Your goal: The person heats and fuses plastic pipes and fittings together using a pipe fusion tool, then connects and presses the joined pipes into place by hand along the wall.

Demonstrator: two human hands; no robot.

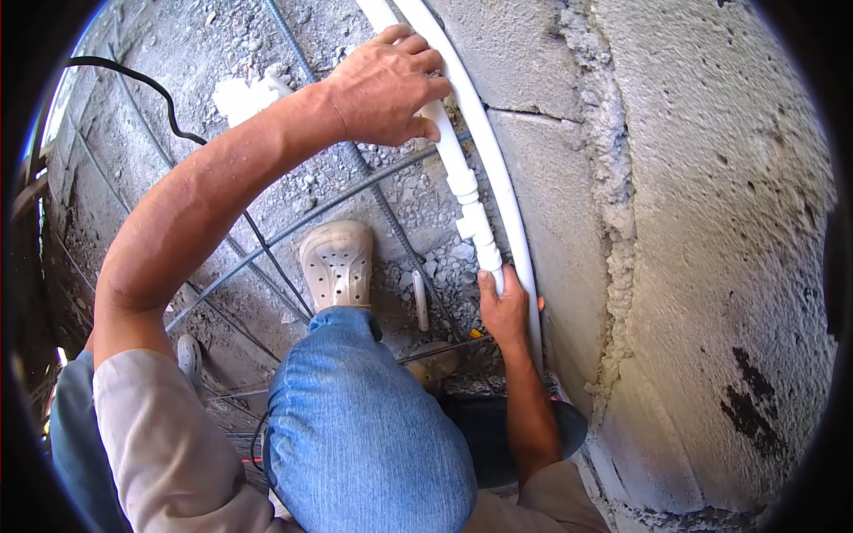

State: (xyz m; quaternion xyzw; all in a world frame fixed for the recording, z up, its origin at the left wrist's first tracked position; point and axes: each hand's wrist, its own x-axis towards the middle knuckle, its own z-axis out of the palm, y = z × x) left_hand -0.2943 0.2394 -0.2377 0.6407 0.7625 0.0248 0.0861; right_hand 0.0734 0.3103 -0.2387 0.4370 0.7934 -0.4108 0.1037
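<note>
My left hand is closed over a white plastic pipe near the top of the view. Lower on that pipe is a white tee fitting, its side outlet facing left. Just below the tee, my right hand wraps its fingers and thumb around the short lower length of pipe. A longer white pipe curves alongside, close to the wall, and passes beside both hands. The hands cover parts of the pipe they grip.
Steel rebar crosses over gravelly ground. A rough block wall rises on the right. My clog stands near a slim white object. White material and a black cable lie upper left.
</note>
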